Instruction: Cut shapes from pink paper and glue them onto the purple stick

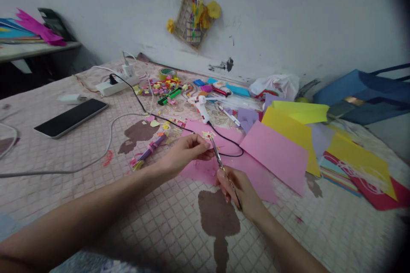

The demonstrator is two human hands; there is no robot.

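Note:
My right hand [235, 190] is closed on the handles of a pair of scissors [218, 155], whose blades point up toward the fingertips of my left hand [188, 151]. The left fingers are pinched together near the blade tips; what they hold is too small to make out. Pink paper [198, 172] lies under both hands, with small pale yellow scraps on it near the blades. Behind the hands rests a white glue gun [201, 108], its black cord [229, 140] looping over the pink paper. A rolled purple paper piece [152, 147] lies left of my left hand.
A phone [72, 117], a power strip [113, 85] and cables lie at the left. Paper scraps, a green cutter [169, 96] and tape [167, 73] are at the back. Coloured sheets [277, 153] and a blue bag [361, 98] occupy the right.

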